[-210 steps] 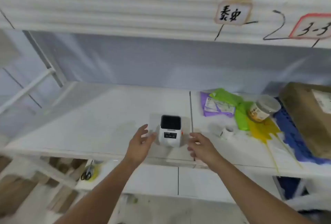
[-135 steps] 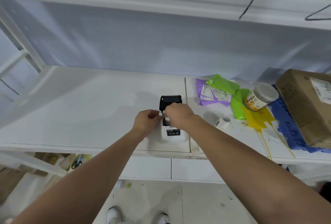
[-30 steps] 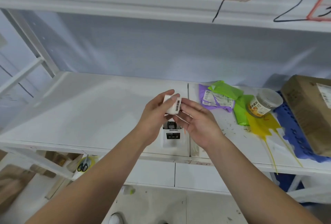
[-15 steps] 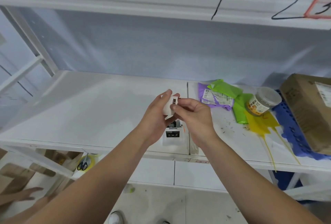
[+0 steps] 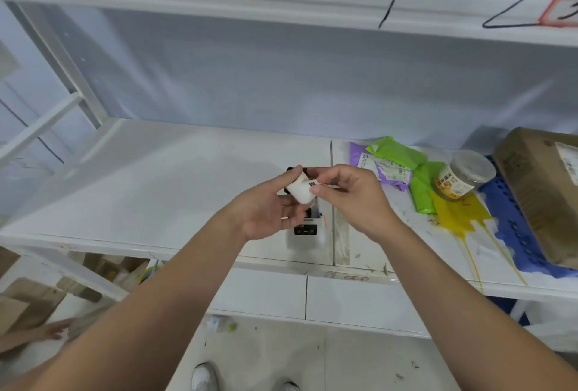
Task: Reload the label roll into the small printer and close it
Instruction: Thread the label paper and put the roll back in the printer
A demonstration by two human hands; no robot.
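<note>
Label roll (image 5: 299,192) held by left hand (image 5: 271,209); right hand (image 5: 350,196) fingers pinch its end; open printer (image 5: 305,229) directly below, frame centre.

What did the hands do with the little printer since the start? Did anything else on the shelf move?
At first both hands were beside the closed printer on the shelf. Then they opened its lid, and the label roll came up off the shelf. Now the left hand holds the roll above the open printer while the right hand pinches its end. The jar, the coloured bags and the cardboard box stayed put.
</note>
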